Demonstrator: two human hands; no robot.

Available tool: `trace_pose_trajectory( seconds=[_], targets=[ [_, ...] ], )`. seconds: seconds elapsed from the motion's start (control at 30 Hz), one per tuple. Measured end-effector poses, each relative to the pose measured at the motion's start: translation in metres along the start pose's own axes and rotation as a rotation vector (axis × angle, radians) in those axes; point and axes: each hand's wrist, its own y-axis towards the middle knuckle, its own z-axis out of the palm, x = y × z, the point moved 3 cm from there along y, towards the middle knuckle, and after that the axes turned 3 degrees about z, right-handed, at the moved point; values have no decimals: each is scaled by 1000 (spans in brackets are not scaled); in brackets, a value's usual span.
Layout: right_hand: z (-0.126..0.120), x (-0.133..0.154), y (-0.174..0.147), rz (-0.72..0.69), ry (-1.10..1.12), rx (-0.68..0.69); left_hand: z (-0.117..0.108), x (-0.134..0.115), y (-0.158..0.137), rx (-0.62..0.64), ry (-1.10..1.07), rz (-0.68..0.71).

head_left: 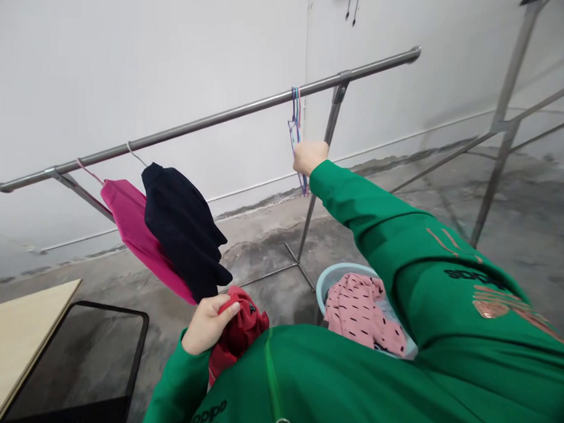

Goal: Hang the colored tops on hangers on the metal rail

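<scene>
A bunched red garment [244,322] is pinched in my left hand [211,324], close in front of my body. My right hand [310,157] reaches up to several thin hangers [295,121], purple, blue and pink, hooked on the metal clothes rail [211,120]. Its fingers are curled round the hangers' lower part, and the hand partly hides them. Farther left on the rail, a dark navy garment [181,226] and a magenta garment [130,214] hang from their own hangers, the navy one overlapping the magenta.
Below my right arm, a light blue basin [323,282] on the concrete floor holds a pink garment [357,305] with dark dashes. A wooden board [20,325] and a black-framed panel [93,347] are at lower left. Another metal frame [505,121] stands at right.
</scene>
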Motion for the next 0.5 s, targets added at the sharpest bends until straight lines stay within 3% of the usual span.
trace_pose_trajectory(
  seconds=[0.3, 0.4, 0.5],
  targets=[
    [-28, -30, 3, 21, -10, -99, 1, 16, 9, -14, 24, -25],
    [-40, -38, -12, -7, 81, -160, -1, 20, 22, -8, 12, -42],
    [-40, -53, -48, -87, 203, -200, -6, 21, 41, -36, -12, -67]
  ],
)
